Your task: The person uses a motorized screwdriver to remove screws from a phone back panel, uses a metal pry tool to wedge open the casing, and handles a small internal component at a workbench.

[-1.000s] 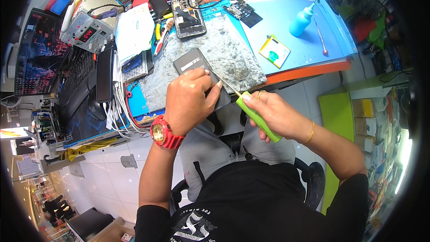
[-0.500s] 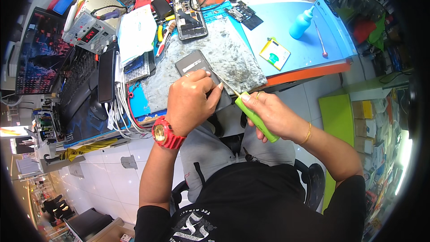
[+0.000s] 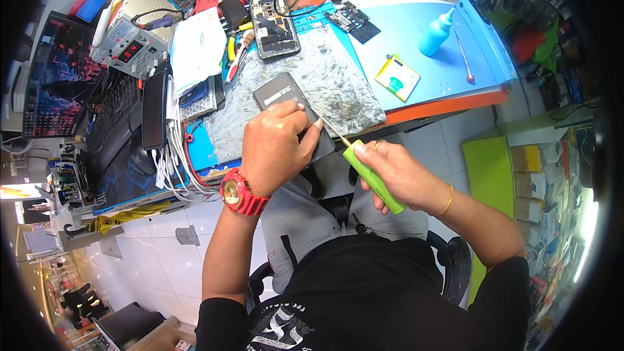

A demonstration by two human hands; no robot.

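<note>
A flat, dark grey phone-shaped slab [image 3: 281,86] lies at the front edge of the grey mat, its near end reaching past the bench. My left hand [image 3: 276,140] is closed over it, fingers curled on top and thumb along its right side. Wrapped around the green handle of a thin-bladed pry tool [image 3: 372,177] is my right hand [image 3: 403,172]. The tool's narrow metal shaft slants up and left to the slab's right edge, close to my left thumb. Whether its tip sits inside the seam is too small to tell.
Beyond the slab are an opened phone [image 3: 276,29] and pliers [image 3: 240,55]. To the right, a blue mat [image 3: 422,26] bears a battery [image 3: 397,78], a blue bottle [image 3: 437,34] and a screwdriver [image 3: 465,55]. White cables [image 3: 174,166] hang at the left, near a power supply [image 3: 130,45].
My right hand and the green-handled tool have shifted slightly right and down. My left hand and the slab have barely moved.
</note>
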